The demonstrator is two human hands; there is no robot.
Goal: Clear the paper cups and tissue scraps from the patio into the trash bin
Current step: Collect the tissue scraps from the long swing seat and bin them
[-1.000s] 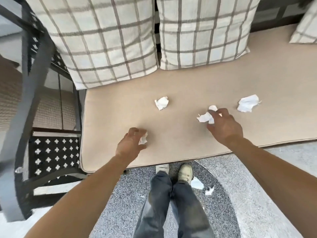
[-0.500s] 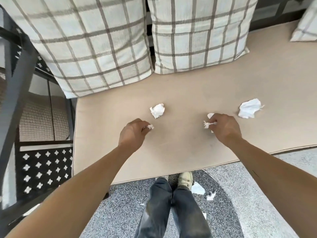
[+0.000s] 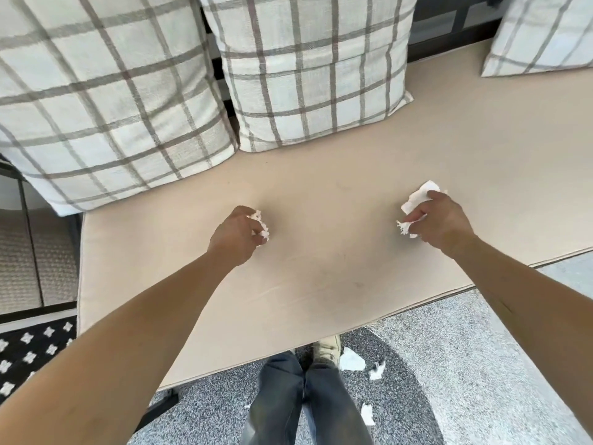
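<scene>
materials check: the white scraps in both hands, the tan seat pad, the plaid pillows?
White crumpled scraps in the left hand's grip and right hand's grip: thin tissue paper by the look, with torn fuzzy edges and soft creases. Tan bench seat cushion: matte woven fabric, probably over foam, with a piped edge and faint stains. Cream plaid throw pillows: coarse woven cloth with visible weave, plump fill.
</scene>
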